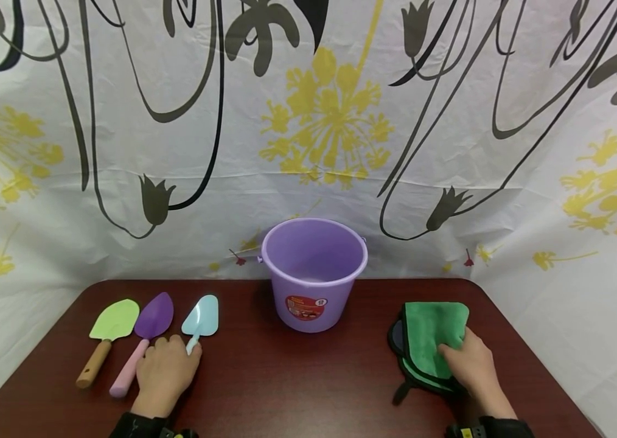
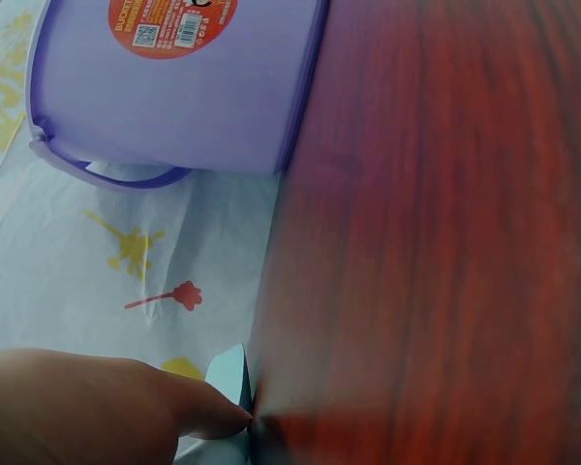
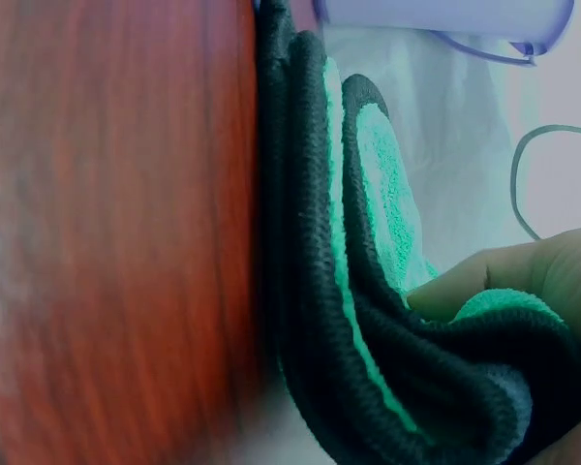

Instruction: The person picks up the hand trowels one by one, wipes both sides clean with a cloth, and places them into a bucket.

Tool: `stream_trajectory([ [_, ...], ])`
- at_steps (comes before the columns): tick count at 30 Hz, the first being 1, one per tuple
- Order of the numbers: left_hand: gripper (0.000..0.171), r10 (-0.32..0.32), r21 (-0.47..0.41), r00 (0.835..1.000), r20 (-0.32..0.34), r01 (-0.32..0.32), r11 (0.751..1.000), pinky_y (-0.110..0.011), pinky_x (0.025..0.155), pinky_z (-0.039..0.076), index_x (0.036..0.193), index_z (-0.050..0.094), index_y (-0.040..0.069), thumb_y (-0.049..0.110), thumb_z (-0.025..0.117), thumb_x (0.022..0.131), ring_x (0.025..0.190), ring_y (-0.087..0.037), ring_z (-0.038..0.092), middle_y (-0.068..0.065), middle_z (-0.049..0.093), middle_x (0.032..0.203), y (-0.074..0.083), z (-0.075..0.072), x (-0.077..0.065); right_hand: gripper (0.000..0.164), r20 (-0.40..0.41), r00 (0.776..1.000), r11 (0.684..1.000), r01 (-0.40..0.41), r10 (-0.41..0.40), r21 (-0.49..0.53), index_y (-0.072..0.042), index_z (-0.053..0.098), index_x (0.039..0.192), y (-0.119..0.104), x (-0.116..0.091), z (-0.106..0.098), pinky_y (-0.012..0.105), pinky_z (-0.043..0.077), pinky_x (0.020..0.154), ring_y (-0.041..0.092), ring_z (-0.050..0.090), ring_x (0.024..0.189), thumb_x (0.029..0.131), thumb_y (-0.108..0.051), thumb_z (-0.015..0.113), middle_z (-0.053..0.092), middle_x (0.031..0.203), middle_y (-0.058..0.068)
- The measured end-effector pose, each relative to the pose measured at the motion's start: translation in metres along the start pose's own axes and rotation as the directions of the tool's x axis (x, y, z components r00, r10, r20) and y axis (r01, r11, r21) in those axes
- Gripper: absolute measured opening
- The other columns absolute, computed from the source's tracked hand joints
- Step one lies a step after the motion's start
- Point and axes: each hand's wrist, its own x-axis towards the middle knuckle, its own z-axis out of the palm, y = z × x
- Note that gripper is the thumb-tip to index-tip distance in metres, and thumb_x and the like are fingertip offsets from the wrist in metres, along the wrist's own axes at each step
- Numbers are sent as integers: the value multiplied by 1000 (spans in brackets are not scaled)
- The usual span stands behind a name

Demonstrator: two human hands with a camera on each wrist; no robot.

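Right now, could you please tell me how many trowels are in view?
3: a green trowel at far left, a purple trowel beside it, a light-blue trowel at the left hand.

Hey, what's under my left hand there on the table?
The light blue trowel: its blade and a bit of handle show beyond your left hand. The rest is covered by the hand, so I can't tell what else lies beneath.

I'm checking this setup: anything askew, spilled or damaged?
No spill or damage shows. Only the cloth looks askew: its layers don't line up, and the right grip pinches it. The bucket stands upright, and the trowels lie side by side.
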Motion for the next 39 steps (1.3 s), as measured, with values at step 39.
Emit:
stream_trajectory([
  [39,42,48,54,998,31,-50,997,-53,63,48,85,63,-5,31,50,100,74,-36,58,-20,58,82,-2,2,1,18,-62,998,992,23,-15,122,0,56,91,-37,-15,-12,32,48,64,17,60,74,95,-18,58,69,89,15],
])
